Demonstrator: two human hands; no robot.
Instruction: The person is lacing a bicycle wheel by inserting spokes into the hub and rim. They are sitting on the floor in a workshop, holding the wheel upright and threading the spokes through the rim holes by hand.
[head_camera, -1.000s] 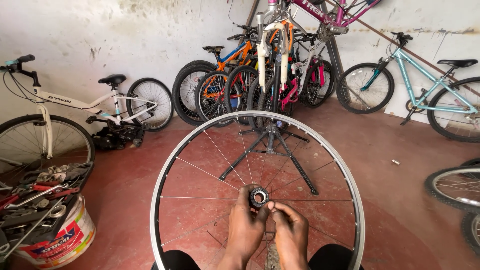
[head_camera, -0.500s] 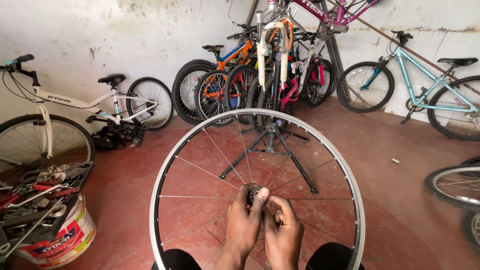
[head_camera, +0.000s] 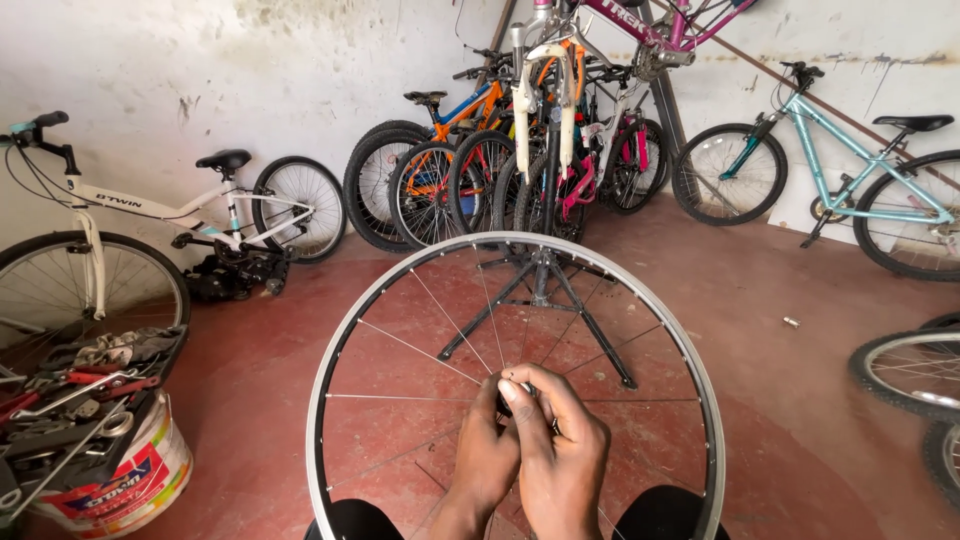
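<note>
- Head view: a bare bicycle wheel (head_camera: 330, 400) stands upright in front of the person, its silver rim ringing both hands, thin spokes running in to the centre.
- Left hand (head_camera: 487, 452) sits at the middle of the wheel, fingers curled together against the hub, which is almost wholly hidden behind the hands.
- Right hand (head_camera: 558, 450) lies just beside and partly over the left, fingers bent and pressed together, the fingertips (head_camera: 512, 388) pinching a small part at the hub; what that part is cannot be told.
- Two dark knees show at the bottom edge, either side of the wheel.
- Behind the wheel a black repair stand (head_camera: 541, 300) spreads its legs on the red floor (head_camera: 760, 380).
- At the left, a white bucket (head_camera: 125, 490) carries a tray of tools.
- Bicycles lean along the white wall: a white one (head_camera: 130, 210) at the left, a cluster in the middle, a light-blue one (head_camera: 850, 170) at the right.
</note>
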